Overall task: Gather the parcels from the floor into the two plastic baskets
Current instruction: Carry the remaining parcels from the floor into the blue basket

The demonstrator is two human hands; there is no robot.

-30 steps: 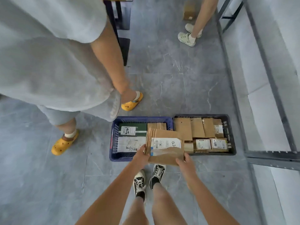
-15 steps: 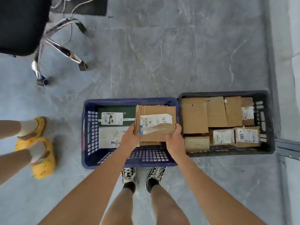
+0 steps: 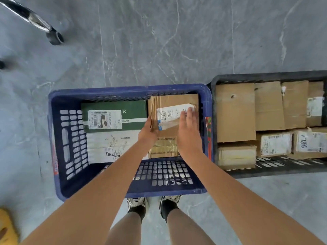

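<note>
A brown cardboard parcel (image 3: 174, 103) with a white label lies in the far right corner of the blue basket (image 3: 58, 138), on top of another taped brown parcel (image 3: 163, 149). My left hand (image 3: 148, 132) grips the top parcel's left edge. My right hand (image 3: 188, 128) lies flat on its top with straight fingers over the label. A green parcel (image 3: 131, 110) and a white parcel (image 3: 113, 144) fill the basket's left part. The black basket (image 3: 265, 77) to the right holds several brown parcels (image 3: 235, 112).
Grey marble floor surrounds both baskets. A chrome chair leg with a black caster (image 3: 54, 37) stands at the far left. A yellow clog (image 3: 7, 227) of another person shows at the bottom left corner. My shoes (image 3: 154, 204) are just behind the blue basket.
The brown parcel has gone down from above the baskets into the blue basket's far right corner. My right hand has shifted from its edge onto its top. The view has tilted down.
</note>
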